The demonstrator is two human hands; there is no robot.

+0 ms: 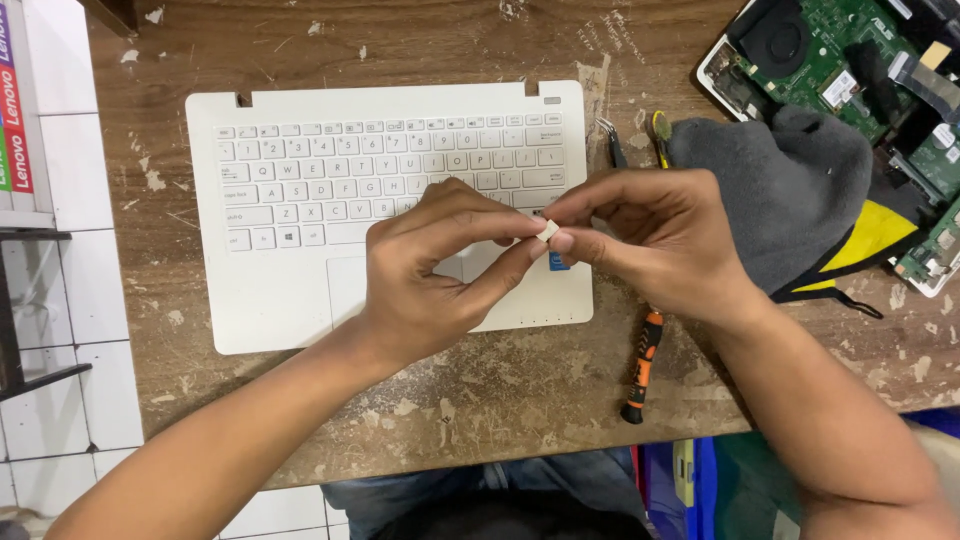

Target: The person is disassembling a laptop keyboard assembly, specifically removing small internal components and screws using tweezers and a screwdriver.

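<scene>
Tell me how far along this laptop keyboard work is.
Done: the white keyboard cover lies apart from the opened laptop base, whose green board is bare. In hand: the left hand and right hand pinch a small white piece between their fingertips above the keys. Left: the piece is not yet set down; the screwdriver lies untouched.

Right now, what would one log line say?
left hand + right hand: pinching small white piece | below: white laptop keyboard | screwdriver: on table
</scene>
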